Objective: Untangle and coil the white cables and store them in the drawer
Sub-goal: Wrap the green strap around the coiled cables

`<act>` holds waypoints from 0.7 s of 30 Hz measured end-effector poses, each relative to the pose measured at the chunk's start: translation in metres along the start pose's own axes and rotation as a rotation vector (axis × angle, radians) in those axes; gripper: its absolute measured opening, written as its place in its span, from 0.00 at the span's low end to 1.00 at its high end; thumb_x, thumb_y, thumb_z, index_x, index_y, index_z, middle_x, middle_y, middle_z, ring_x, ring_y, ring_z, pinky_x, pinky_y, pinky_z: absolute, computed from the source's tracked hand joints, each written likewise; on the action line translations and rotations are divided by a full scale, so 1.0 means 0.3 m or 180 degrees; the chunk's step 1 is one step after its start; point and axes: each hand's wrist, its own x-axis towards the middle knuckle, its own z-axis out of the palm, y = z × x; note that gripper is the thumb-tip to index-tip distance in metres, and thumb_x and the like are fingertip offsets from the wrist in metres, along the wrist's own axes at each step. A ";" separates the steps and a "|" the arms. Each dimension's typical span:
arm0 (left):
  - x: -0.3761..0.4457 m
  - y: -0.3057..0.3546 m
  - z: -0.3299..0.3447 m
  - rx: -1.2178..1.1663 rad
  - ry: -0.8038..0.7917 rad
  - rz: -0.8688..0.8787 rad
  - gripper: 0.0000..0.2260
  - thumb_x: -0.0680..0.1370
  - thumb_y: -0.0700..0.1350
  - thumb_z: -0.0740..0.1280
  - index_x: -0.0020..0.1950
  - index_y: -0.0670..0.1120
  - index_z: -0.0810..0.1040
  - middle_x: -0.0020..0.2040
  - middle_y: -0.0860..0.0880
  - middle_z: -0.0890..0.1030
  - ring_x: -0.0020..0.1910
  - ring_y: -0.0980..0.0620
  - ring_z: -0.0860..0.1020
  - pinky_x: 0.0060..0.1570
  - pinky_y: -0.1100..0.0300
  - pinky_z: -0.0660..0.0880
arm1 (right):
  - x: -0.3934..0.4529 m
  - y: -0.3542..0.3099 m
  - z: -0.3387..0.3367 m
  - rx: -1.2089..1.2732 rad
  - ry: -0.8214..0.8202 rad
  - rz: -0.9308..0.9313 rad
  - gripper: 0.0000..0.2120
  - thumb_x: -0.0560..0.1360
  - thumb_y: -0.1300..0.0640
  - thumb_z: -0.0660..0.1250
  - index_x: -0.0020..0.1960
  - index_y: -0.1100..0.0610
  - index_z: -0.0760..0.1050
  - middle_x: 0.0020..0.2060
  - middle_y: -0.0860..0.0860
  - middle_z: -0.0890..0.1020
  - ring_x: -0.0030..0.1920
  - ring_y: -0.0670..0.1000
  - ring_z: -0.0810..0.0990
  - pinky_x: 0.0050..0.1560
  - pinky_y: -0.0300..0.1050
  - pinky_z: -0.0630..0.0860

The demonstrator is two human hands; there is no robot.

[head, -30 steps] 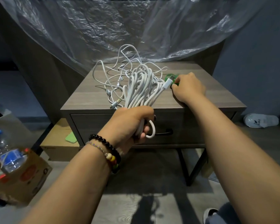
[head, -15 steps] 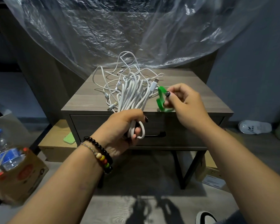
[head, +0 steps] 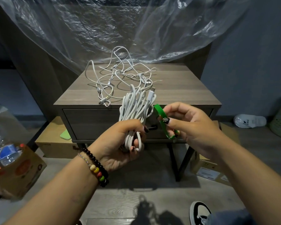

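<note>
Holding one coiled cable bundle (head: 136, 111) in my left hand (head: 120, 143), fingers wrapped around its lower end, I judge the first coil done but unbound. At three o'clock of it, my right hand (head: 190, 125) pinches a green band (head: 162, 120), ready to tie. At twelve o'clock, tangled cables (head: 120, 78) wait on the counter (head: 185, 91). The drawer (head: 91, 122) below is shut; storing remains.

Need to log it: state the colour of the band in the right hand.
Bright green band, seen in the head view.
</note>
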 end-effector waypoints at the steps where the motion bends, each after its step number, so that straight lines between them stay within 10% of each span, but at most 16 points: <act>1: 0.003 -0.003 0.004 -0.0044 -0.0006 -0.0002 0.11 0.60 0.38 0.65 0.41 0.44 0.73 0.31 0.48 0.74 0.25 0.56 0.65 0.19 0.71 0.62 | -0.007 0.004 -0.006 -0.0068 -0.0050 0.0006 0.10 0.75 0.72 0.63 0.48 0.60 0.78 0.40 0.51 0.82 0.37 0.48 0.76 0.35 0.37 0.75; 5: 0.022 -0.014 0.009 -0.0396 -0.0078 0.0039 0.14 0.59 0.37 0.66 0.43 0.44 0.72 0.39 0.42 0.79 0.24 0.55 0.67 0.18 0.71 0.64 | -0.030 0.013 -0.030 -0.0811 -0.0278 -0.0129 0.09 0.72 0.56 0.68 0.49 0.58 0.82 0.40 0.54 0.83 0.39 0.47 0.77 0.36 0.36 0.74; 9: 0.032 -0.023 0.001 -0.0768 -0.0245 0.0126 0.11 0.63 0.36 0.66 0.43 0.43 0.72 0.39 0.45 0.73 0.20 0.56 0.70 0.16 0.71 0.65 | -0.047 0.022 -0.048 -0.1294 -0.0486 -0.0139 0.06 0.75 0.64 0.68 0.48 0.59 0.84 0.39 0.46 0.83 0.40 0.40 0.79 0.41 0.35 0.75; 15: 0.027 -0.040 -0.003 -0.0942 -0.0394 0.0397 0.12 0.61 0.36 0.66 0.44 0.44 0.73 0.45 0.46 0.82 0.22 0.57 0.70 0.18 0.70 0.65 | -0.051 0.026 -0.053 -0.1700 -0.0534 0.0244 0.04 0.74 0.62 0.70 0.44 0.59 0.84 0.38 0.55 0.85 0.42 0.59 0.82 0.51 0.60 0.78; 21: 0.031 -0.034 -0.006 -0.0929 0.0124 0.0564 0.13 0.63 0.39 0.66 0.47 0.45 0.72 0.38 0.48 0.79 0.25 0.58 0.69 0.19 0.71 0.64 | -0.033 0.022 -0.033 -0.2002 -0.0165 0.0242 0.06 0.76 0.56 0.69 0.45 0.53 0.84 0.37 0.50 0.84 0.37 0.43 0.78 0.41 0.42 0.75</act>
